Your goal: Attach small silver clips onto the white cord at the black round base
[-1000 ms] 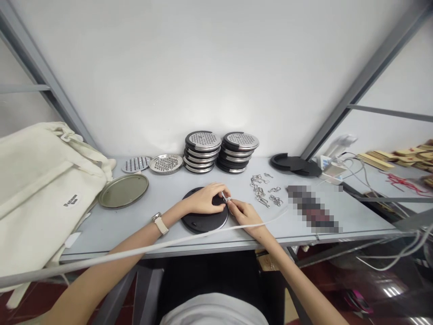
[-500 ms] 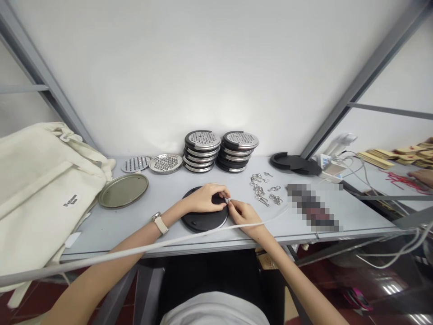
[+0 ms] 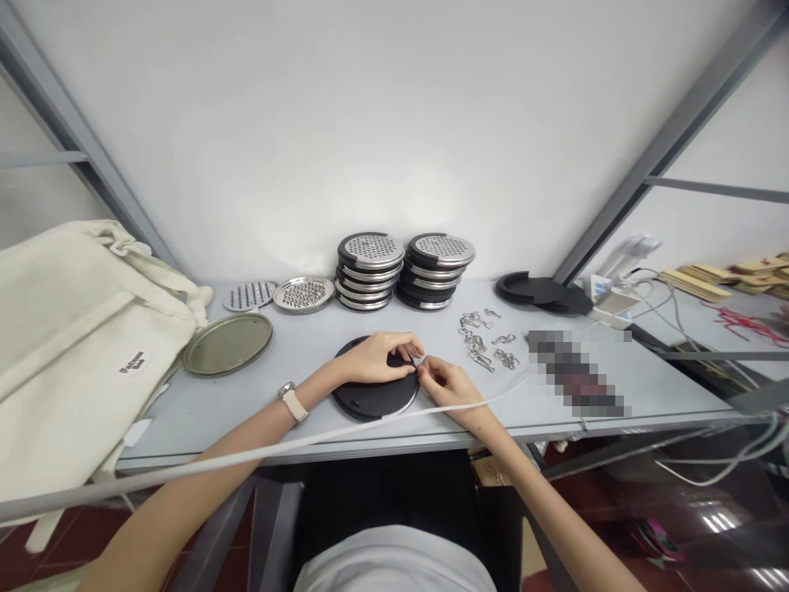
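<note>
A black round disc (image 3: 376, 399) with a thin silvery edge lies near the front of the grey table. My left hand (image 3: 385, 358) rests over its upper part, thumb and fingers closed at the disc's right edge on something small I cannot make out. My right hand (image 3: 447, 385) meets it there, thumb and fingertips pinched together on the same tiny spot. Small metal clasps (image 3: 473, 341) lie scattered to the right of my hands. Behind the disc stand two stacks of round perforated metal plates with black rims, a left stack (image 3: 370, 275) and a right stack (image 3: 435, 271).
Grater discs (image 3: 303, 294) and a greenish round plate (image 3: 228, 345) lie left. A cream bag (image 3: 80, 329) fills the left side. Black discs (image 3: 533, 289), a blurred-out item (image 3: 579, 374) and a power strip (image 3: 613, 304) sit right. A white cable (image 3: 345, 436) crosses in front.
The whole view has shifted slightly. Both hands stay at the disc's right edge with barely any change in their fingers.
</note>
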`<state>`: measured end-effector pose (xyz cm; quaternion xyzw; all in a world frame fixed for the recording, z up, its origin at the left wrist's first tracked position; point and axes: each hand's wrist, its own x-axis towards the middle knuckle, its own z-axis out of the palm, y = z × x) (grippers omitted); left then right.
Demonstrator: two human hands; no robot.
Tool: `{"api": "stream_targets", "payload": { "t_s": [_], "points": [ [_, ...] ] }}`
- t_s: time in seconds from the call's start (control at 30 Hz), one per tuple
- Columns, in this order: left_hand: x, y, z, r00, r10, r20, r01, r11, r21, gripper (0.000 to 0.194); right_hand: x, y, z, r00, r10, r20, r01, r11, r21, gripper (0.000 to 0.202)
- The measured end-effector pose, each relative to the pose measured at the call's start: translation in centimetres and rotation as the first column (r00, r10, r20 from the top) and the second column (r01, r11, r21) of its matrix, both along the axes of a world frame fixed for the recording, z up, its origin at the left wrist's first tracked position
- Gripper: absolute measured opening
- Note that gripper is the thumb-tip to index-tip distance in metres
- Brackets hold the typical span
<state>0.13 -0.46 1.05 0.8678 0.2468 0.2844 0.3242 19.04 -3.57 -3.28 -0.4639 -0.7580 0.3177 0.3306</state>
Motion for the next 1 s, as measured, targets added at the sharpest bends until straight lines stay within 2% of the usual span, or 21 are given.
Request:
{"api": "stream_targets", "payload": {
  "t_s": [0.2, 0.43, 0.6, 0.83, 1.0],
  "points": [
    [0.02, 0.09, -0.21, 1.000, 0.029, 0.003, -0.028, 0.999, -0.041, 0.027, -0.02, 0.17, -0.14, 0.996, -0.012, -0.091, 0.009, 0.999, -0.039, 0.024],
    [0.11, 0.07, -0.16, 0.999, 0.035, -0.003, -0.035, 0.999, -0.024, 0.027, 0.00, 0.26, -0.33, 0.990, -0.030, -0.137, 0.023, 0.998, -0.052, 0.017],
    [0.23, -0.02, 0.00, 0.998, 0.063, 0.009, -0.064, 0.998, 0.029, 0.024, 0.03, 0.16, -0.11, 0.996, -0.018, -0.089, 0.013, 0.999, -0.050, 0.011],
    [0.23, 0.02, -0.02, 0.992, 0.115, -0.056, -0.107, 0.985, 0.133, 0.026, -0.15, -0.07, 0.34, 1.000, -0.027, -0.002, 0.027, 1.000, -0.015, 0.014],
    [0.18, 0.01, -0.02, 0.995, 0.086, -0.058, -0.077, 0.986, 0.147, 0.025, -0.01, -0.11, 0.21, 0.998, -0.008, 0.057, 0.008, 1.000, -0.003, 0.019]
  ]
}}
